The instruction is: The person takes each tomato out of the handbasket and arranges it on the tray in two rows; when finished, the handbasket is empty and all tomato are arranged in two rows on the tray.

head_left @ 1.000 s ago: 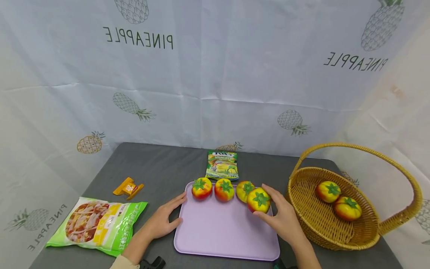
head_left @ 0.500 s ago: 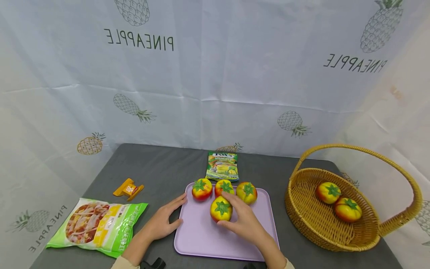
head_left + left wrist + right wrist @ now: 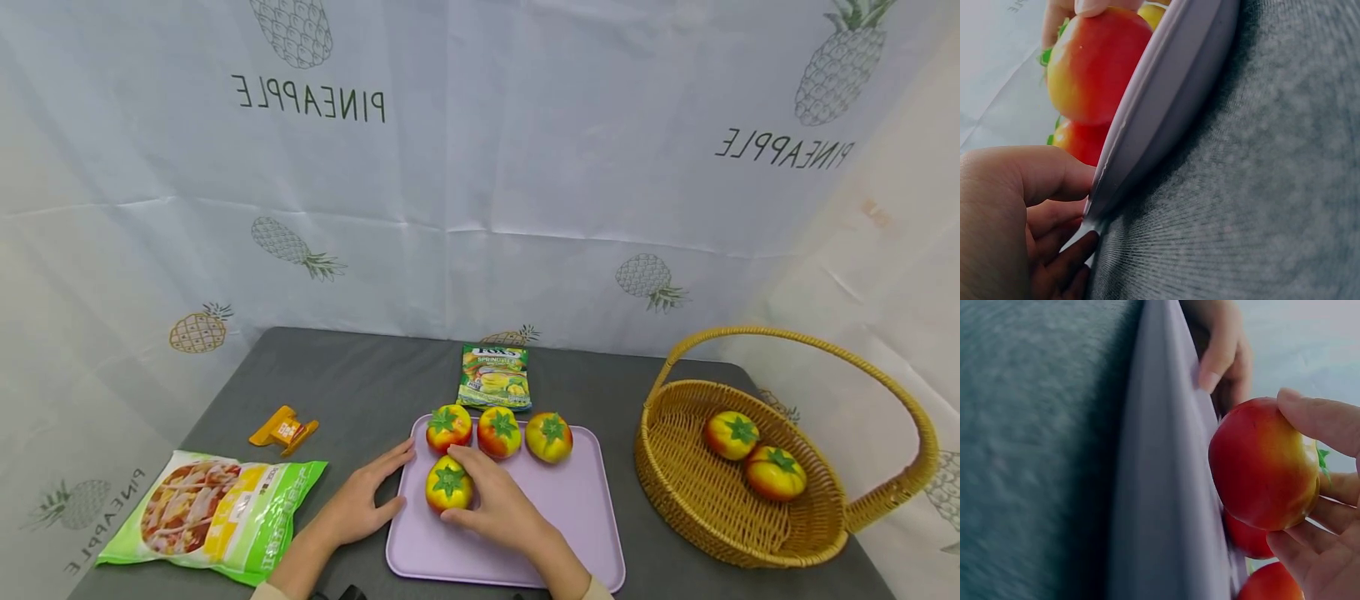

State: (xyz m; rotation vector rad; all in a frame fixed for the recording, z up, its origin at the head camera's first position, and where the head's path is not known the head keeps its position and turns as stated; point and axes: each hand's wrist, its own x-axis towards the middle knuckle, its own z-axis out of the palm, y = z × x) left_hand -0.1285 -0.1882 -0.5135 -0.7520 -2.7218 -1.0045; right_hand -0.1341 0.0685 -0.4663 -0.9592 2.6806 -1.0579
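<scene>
My right hand (image 3: 504, 507) grips a red-and-yellow tomato (image 3: 448, 485) with a green star-shaped top, between thumb and fingers. That tomato (image 3: 1263, 465) is at the left side of the lilac tray (image 3: 525, 546); whether it touches the tray's floor I cannot tell. Behind it, along the tray's far edge, stand three similar tomatoes: a left one (image 3: 449, 428), a middle one (image 3: 498, 433) and a right one (image 3: 549, 437). My left hand (image 3: 362, 500) rests against the tray's left edge, fingers fairly straight, thumb (image 3: 1063, 178) at the rim in the left wrist view.
A wicker basket (image 3: 678, 517) with a tall handle stands at the right, holding two more tomatoes (image 3: 776, 473). Behind the tray lies a green candy packet (image 3: 495, 377). To the left are an orange-wrapped snack (image 3: 285, 430) and a large green food bag (image 3: 213, 512). A pineapple-print curtain hangs behind.
My right hand has carried the tomato leftward across the tray, from its right end to in front of the left tomato. My left hand stays at the tray's edge.
</scene>
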